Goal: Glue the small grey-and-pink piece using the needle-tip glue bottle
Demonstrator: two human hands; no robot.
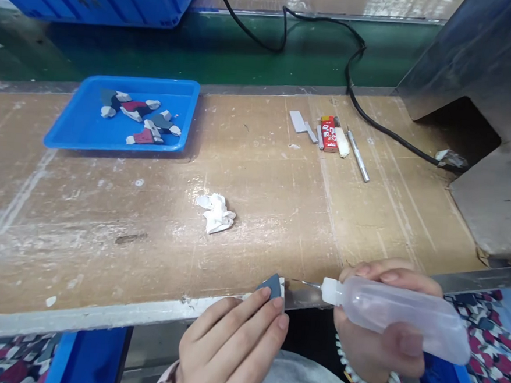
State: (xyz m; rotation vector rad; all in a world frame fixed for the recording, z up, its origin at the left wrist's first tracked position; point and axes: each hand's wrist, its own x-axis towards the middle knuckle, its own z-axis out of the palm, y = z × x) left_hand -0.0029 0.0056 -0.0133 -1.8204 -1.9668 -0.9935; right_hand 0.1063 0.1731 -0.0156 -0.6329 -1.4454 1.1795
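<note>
A small grey piece is pinched in the left hand at the bench edge. A soft clear squeeze bottle is gripped round its body by the right hand, needle tip near the piece. Both look light; the bottle likely yields when pressed.

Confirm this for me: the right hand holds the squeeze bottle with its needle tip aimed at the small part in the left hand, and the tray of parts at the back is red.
Not quite. The head view shows the tray is blue, not red. The rest stands: the right hand holds the squeeze bottle, tip aimed at the small part in the left hand.
</note>
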